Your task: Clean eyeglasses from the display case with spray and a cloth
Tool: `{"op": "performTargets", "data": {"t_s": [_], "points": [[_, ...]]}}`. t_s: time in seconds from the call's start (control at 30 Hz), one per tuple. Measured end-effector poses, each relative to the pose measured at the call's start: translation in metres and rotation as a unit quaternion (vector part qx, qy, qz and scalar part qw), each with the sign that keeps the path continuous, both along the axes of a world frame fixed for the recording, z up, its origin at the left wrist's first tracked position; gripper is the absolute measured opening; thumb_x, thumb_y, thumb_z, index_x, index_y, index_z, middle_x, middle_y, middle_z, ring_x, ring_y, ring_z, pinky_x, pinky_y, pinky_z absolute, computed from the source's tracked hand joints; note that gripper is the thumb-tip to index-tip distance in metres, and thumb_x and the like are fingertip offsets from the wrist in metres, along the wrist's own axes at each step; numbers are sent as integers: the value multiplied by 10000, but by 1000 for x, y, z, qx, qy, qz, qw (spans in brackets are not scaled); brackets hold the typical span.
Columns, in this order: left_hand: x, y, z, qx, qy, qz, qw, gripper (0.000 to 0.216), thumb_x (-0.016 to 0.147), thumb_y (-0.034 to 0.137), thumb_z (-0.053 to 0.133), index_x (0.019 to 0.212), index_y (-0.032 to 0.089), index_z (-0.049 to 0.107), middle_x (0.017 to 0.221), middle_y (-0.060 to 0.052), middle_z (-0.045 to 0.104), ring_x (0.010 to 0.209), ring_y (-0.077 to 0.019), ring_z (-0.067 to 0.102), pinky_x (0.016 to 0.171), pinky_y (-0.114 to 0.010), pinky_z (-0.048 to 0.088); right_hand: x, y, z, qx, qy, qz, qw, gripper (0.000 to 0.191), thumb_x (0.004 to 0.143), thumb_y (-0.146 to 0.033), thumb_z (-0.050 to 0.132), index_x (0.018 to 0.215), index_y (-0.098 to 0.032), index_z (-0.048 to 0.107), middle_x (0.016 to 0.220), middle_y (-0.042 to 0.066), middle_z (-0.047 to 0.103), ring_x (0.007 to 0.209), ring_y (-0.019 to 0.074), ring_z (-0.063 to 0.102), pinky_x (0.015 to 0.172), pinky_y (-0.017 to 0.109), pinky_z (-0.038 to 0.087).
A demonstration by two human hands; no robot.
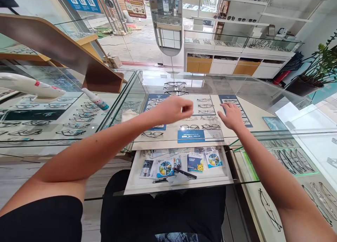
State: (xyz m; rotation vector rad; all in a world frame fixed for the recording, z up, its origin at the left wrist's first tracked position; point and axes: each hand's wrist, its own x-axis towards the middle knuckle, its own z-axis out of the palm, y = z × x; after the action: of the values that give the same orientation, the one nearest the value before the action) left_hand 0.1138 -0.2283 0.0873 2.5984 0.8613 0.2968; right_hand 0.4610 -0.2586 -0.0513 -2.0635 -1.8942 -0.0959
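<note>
potted plant [321, 61] stands right | wall shelves [286, 17] bear sunglasses [231, 18] | tall mirror [168, 28] stands behind | blue sign [81, 0] hangs upper left

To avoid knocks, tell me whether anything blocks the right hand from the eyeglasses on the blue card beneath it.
Yes: the clear glass counter top appears to lie between the right hand and the eyeglasses on the blue card. Nothing else visible stands between.

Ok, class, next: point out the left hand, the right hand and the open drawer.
Left hand [177, 109], head view: middle of the curled hand.
Right hand [232, 117], head view: back of the hand.
Open drawer [210, 186], head view: its near edge.
</note>
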Motion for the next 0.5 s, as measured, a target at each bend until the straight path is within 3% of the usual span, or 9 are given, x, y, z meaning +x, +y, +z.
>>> {"op": "performTargets", "data": {"t_s": [0.13, 0.27, 0.4, 0.5], "points": [[1, 102, -13, 120, 14, 117, 986, 366, 1063, 459, 592, 1067, 196, 846, 1147, -100, 825, 1156, -311, 709, 1045, -470, 536, 0, 1, -1, 3, -3, 4, 1000, 646, 1092, -519, 449, 1564, -148, 689, 1636, 208, 659, 1463, 466, 572, 1204, 635, 486], [6, 163, -32, 156, 104, 171, 967, 341, 952, 458, 751, 1127, 191, 871, 1419, -128, 785, 1452, -432, 562, 1272, -600, 402, 1, 2, -3, 2, -8, -1, 1000, 627, 1097, -523, 449, 1563, -178, 687, 1636, 192, 660, 1456, 452, 575, 1193, 610, 491], [13, 190, -43, 111, 187, 186, 958, 323, 933, 496, 788, 1030, 202, 881, 1159, -125, 828, 1457, -442, 547, 1299, -611, 344, 2, 4, -5, 5, -12, 0, 1000, 614, 1103, -523, 447, 1562, -194, 686, 1639, 190, 656, 1452, 447, 578, 1187, 605, 492], [14, 203, -46, 93, 196, 196, 956, 338, 948, 524, 777, 1010, 210, 888, 1020, -118, 806, 1421, -429, 571, 1286, -590, 343, 2, 5, -5, 3, -13, 0, 1000, 619, 1103, -522, 450, 1569, -187, 683, 1644, 192, 654, 1457, 450, 573, 1193, 607, 491]]}}
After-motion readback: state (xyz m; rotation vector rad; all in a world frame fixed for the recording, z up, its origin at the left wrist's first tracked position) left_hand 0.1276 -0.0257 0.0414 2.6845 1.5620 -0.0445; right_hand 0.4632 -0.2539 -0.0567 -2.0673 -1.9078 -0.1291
